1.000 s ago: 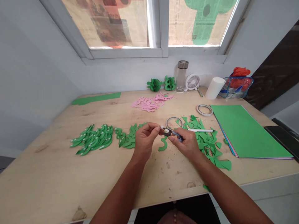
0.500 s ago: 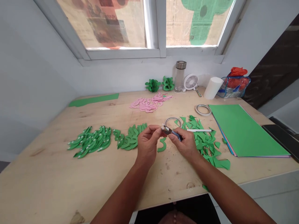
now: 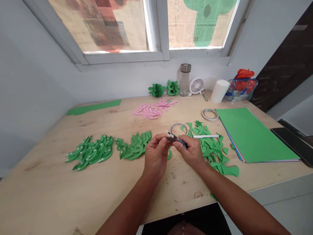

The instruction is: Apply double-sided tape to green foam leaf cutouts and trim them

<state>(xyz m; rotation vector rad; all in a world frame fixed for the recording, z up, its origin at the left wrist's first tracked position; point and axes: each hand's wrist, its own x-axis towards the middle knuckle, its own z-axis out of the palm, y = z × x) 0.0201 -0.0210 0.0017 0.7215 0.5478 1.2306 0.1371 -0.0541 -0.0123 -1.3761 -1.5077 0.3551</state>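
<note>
My right hand (image 3: 190,150) is closed around dark scissors (image 3: 180,141) with a blue handle, their tips pointing left. The fingertips of my left hand (image 3: 156,151) are pinched together right at those tips. A small white piece (image 3: 169,133), like tape, shows there; what else the pinch holds is hidden. Just behind the hands lies a tape roll (image 3: 179,125). A curved green paper cutout (image 3: 169,154) is partly covered by my left hand. Left of it lie overlapping green cutouts (image 3: 137,147), and farther left a pile of green cutouts with white bits (image 3: 91,151).
Green scraps (image 3: 211,148) with a white pen (image 3: 206,136) lie right of my hands. Stacked coloured sheets (image 3: 254,137), a black phone (image 3: 292,142) and another tape roll (image 3: 210,114) are farther right. Pink cutouts (image 3: 153,109), a bottle (image 3: 185,80) and a fan (image 3: 196,85) are at the back.
The view has shifted slightly. My hands stay together at the scissors, and the left hand now covers more of the green cutout beneath it.
</note>
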